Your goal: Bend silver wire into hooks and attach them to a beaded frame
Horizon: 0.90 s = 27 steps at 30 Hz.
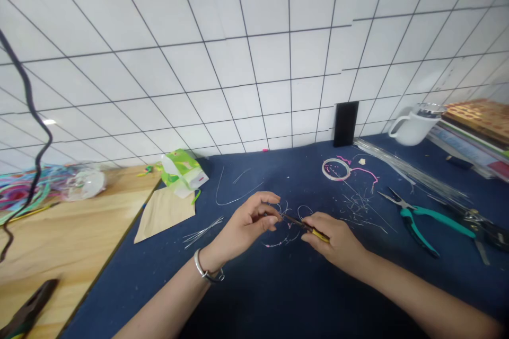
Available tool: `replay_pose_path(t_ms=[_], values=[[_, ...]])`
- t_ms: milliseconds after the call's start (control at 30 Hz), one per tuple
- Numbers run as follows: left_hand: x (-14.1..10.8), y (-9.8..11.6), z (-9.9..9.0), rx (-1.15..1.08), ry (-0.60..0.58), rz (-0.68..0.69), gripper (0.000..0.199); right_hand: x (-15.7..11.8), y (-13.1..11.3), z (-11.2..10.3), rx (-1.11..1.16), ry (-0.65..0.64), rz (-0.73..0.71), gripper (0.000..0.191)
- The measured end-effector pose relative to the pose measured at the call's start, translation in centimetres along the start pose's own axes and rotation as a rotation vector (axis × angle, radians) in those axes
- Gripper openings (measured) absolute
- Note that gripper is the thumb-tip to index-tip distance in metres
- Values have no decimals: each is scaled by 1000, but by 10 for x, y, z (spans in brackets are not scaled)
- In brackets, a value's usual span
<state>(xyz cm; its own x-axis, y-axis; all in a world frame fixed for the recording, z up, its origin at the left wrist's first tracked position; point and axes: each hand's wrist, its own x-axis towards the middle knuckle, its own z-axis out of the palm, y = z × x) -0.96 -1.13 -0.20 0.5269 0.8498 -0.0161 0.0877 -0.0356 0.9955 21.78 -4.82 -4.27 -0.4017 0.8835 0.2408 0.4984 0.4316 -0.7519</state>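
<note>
My right hand (336, 235) is wrapped round small pliers (319, 234) with yellow handles. Their dark, narrow jaws point left and reach the fingertips of my left hand (252, 218). The thumb and fingers of that left hand close on thin wire; its exact end is hidden among the fingers. Fine wire loops (305, 212) curve around the jaws. Just below them, a thin curved wire strung with pink beads (273, 246) shows over the dark blue cloth (238, 286).
Teal-handled pliers (437, 218), wire scraps (358, 204) and a ring dish of pink beads (336, 169) are at right. Long wires (413, 169) lie near a white mug (415, 127). Cut wires (203, 232), a beige sheet (165, 214) and a green packet (183, 169) are at left.
</note>
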Motion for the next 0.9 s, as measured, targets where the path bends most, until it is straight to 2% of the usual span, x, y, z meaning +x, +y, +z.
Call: replay_pose_path(t_ms=[167,267,433,700,900], values=[[0,-3,-1,89,15,-21,16,1,1,-5,-49,29,-34,21],[1,-6,0,92,-6,-50,19,1,1,-8,-93,37,-66,21],[2,-10,6,-50,-32,-78,22,1,3,-7,-151,57,-130,23],[2,-15,9,-160,24,-76,19,1,6,-7,-261,58,-182,25],[2,-18,11,-158,36,-139,20,0,6,-6,-301,54,-185,25]])
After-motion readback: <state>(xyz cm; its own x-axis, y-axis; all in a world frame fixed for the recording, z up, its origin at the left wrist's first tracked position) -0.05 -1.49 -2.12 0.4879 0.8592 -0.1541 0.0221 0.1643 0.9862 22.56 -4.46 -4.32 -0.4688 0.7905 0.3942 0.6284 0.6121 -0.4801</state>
